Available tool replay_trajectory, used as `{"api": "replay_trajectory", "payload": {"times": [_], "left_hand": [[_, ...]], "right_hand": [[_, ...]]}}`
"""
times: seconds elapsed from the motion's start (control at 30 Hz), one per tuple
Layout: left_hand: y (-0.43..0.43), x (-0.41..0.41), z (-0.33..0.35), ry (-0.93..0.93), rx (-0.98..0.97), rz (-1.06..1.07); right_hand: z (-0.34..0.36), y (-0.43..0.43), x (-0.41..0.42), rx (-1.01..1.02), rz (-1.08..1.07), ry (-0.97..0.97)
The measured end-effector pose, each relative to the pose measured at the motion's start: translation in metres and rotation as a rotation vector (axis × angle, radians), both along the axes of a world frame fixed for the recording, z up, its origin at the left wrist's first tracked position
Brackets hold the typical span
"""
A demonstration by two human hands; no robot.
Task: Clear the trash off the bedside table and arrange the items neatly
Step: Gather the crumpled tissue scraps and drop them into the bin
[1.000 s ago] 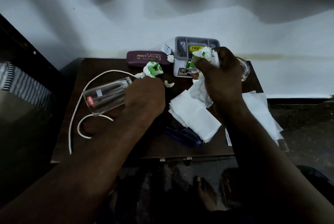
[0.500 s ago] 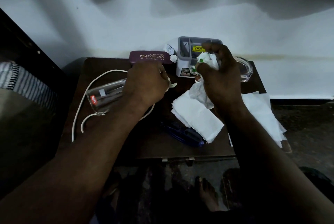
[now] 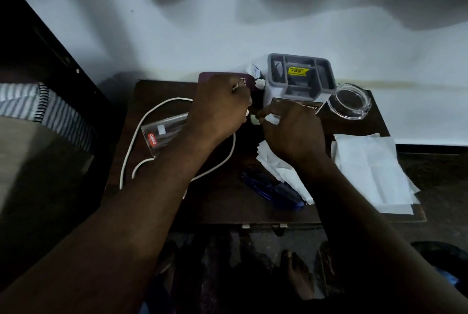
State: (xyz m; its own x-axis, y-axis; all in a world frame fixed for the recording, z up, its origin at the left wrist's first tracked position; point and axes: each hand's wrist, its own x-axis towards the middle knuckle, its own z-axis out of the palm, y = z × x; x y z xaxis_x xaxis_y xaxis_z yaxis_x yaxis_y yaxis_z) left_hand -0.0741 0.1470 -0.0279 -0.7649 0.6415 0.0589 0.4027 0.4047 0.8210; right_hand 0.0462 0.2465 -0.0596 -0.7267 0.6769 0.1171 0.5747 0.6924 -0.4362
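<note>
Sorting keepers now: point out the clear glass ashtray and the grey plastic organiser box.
clear glass ashtray [image 3: 350, 115]: head view, near rim.
grey plastic organiser box [image 3: 298, 57]: head view, far rim.

Left hand [image 3: 217, 105] and right hand [image 3: 291, 131] hold paper scraps [image 3: 272, 119].

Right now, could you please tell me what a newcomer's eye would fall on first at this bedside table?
Two hands meet at mid-table: the left hand and right hand both pinch white paper scraps just in front of the grey organiser. A glass tumbler lies on its side at the left beside a white cable. Flat tissues lie at the table's right edge.
</note>
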Motion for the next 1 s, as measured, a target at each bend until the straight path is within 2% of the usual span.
{"api": "replay_trajectory", "payload": {"times": [0.1, 0.2, 0.27, 0.5, 0.67, 0.8, 1.0], "left_hand": [[-0.005, -0.001, 0.003, -0.052, 0.040, 0.012], [-0.008, -0.004, 0.007, 0.054, 0.036, 0.010], [-0.008, -0.006, 0.007, 0.094, 0.028, 0.033], [-0.007, -0.004, 0.006, 0.119, -0.004, 0.063], [-0.007, -0.006, 0.003, 0.104, -0.005, 0.029], [-0.006, -0.006, 0.001, 0.123, 0.040, 0.010], [-0.002, -0.003, 0.001, 0.112, -0.014, 0.004]], "right_hand": [[-0.001, -0.004, -0.004, 0.032, 0.060, -0.053], [-0.009, -0.007, -0.009, 0.057, 0.108, -0.221], [-0.014, -0.010, -0.011, 0.023, 0.086, -0.253], [-0.018, -0.010, -0.013, 0.002, 0.011, -0.189], [-0.005, -0.011, -0.014, 0.059, -0.040, -0.032], [0.007, -0.009, -0.009, -0.008, -0.093, 0.108], [0.013, -0.003, -0.001, -0.058, -0.100, 0.182]]}}
